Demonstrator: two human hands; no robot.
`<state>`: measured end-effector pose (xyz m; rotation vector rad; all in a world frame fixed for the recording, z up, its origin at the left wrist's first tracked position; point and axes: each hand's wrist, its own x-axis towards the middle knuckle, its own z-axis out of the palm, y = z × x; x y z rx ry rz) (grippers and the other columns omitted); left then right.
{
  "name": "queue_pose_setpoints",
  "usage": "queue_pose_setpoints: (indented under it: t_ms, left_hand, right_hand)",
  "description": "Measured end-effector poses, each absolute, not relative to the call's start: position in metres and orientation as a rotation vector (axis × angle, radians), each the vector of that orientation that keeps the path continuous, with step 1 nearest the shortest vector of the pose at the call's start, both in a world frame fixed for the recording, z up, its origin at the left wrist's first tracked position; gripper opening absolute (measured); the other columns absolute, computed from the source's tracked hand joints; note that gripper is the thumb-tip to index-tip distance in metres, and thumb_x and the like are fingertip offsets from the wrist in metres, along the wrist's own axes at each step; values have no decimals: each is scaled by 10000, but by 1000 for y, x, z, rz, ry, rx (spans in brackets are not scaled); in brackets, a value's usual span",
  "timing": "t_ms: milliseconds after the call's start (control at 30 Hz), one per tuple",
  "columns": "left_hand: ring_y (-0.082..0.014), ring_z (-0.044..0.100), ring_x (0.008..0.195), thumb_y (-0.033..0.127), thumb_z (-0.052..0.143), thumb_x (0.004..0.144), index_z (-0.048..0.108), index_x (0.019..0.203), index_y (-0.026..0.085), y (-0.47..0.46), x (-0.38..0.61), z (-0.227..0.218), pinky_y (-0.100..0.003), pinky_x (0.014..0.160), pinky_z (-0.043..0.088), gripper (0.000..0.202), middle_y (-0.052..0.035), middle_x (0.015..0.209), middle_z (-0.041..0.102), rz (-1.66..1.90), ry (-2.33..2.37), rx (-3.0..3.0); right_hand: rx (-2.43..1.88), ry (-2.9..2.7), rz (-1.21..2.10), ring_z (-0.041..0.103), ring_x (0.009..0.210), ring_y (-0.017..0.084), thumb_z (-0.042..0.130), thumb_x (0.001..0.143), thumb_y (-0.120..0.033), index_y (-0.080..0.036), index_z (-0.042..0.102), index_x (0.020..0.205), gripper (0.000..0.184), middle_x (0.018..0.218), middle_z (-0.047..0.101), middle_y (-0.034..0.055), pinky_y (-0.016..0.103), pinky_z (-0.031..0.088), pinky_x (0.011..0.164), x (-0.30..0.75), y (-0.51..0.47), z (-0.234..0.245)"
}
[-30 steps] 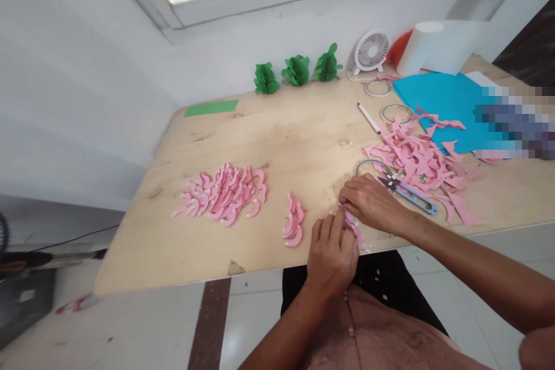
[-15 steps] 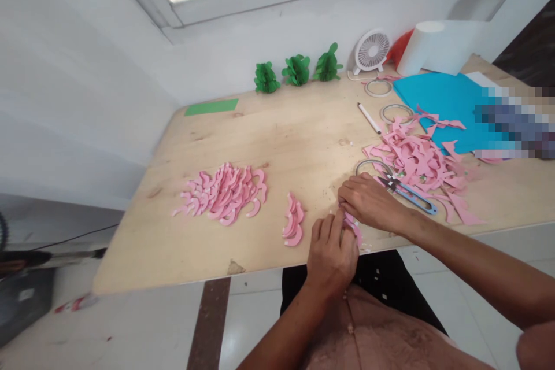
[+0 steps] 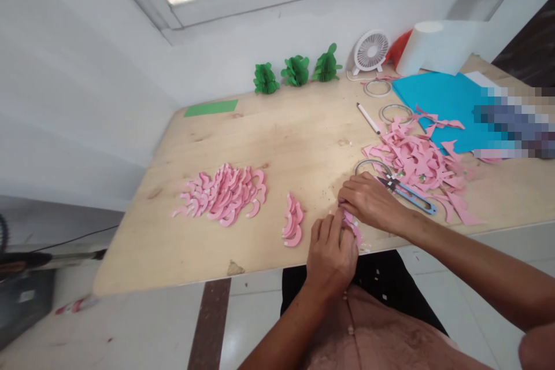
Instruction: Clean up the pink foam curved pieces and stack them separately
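Observation:
My left hand (image 3: 332, 248) and my right hand (image 3: 368, 199) meet at the front edge of the table, fingers curled together. Between them shows a curved pink paper piece (image 3: 356, 233), partly hidden by my fingers. Both hands are closed on it, though the fingertips are covered. To the left of my left hand lies a short row of overlapping pink paper curves (image 3: 293, 219) with small white tabs. A larger pile of the same pink curves (image 3: 225, 193) sits farther left. Blue-handled thread snips (image 3: 414, 198) lie beside my right wrist, close to a tape roll (image 3: 362, 165).
Pink paper scraps (image 3: 416, 156) are heaped at the right, partly over a blue sheet (image 3: 459, 92). A white marker (image 3: 368, 118), another tape roll (image 3: 395, 113) and a small white fan (image 3: 372, 52) stand or lie behind. Green paper shapes (image 3: 297, 71) line the wall; a green strip (image 3: 211, 108) lies back left.
Almost nothing differs. My hands keep the same closed pose around the pink paper piece, and the other things stay where they were.

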<state>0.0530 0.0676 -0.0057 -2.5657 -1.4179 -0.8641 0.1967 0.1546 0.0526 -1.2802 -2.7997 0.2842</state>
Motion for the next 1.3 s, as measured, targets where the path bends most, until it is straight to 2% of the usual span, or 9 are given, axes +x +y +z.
queue_pose_setpoints:
  t_ms: [200, 633, 900, 1300]
  left_hand:
    - [-303, 585, 995, 139, 508, 824, 602, 920, 116, 68, 52, -6, -464, 850, 448, 137, -196, 1171, 637, -850, -1421, -2571]
    - [-302, 581, 1013, 139, 504, 824, 596, 926, 120, 68, 52, -7, -467, 861, 447, 139, -198, 1183, 633, -865, -1417, -2573]
    - [-300, 588, 990, 144, 491, 834, 596, 930, 124, 67, 52, -6, -467, 842, 446, 144, -199, 1157, 646, -861, -1413, -2565]
    - [-301, 596, 995, 135, 488, 829, 598, 934, 124, 68, 53, -7, -470, 842, 452, 153, -201, 1163, 644, -883, -1422, -2561]
  right_hand:
    - [-1318, -2836, 296, 587, 812, 218, 622, 839, -188, -139, 646, 740, 113, 758, 679, 74, 318, 252, 701, 193, 162, 58]
    - [-1321, -2862, 278, 596, 811, 231, 586, 836, -169, -124, 645, 738, 123, 763, 689, 100, 324, 259, 694, 190, 162, 60]
    - [-1255, -2863, 343, 585, 776, 190, 574, 852, -159, -150, 638, 723, 143, 744, 682, 57, 309, 252, 696, 197, 163, 59]
    - [-1324, -2823, 330, 590, 809, 215, 595, 835, -159, -144, 640, 746, 101, 775, 690, 76, 317, 251, 694, 193, 160, 55]
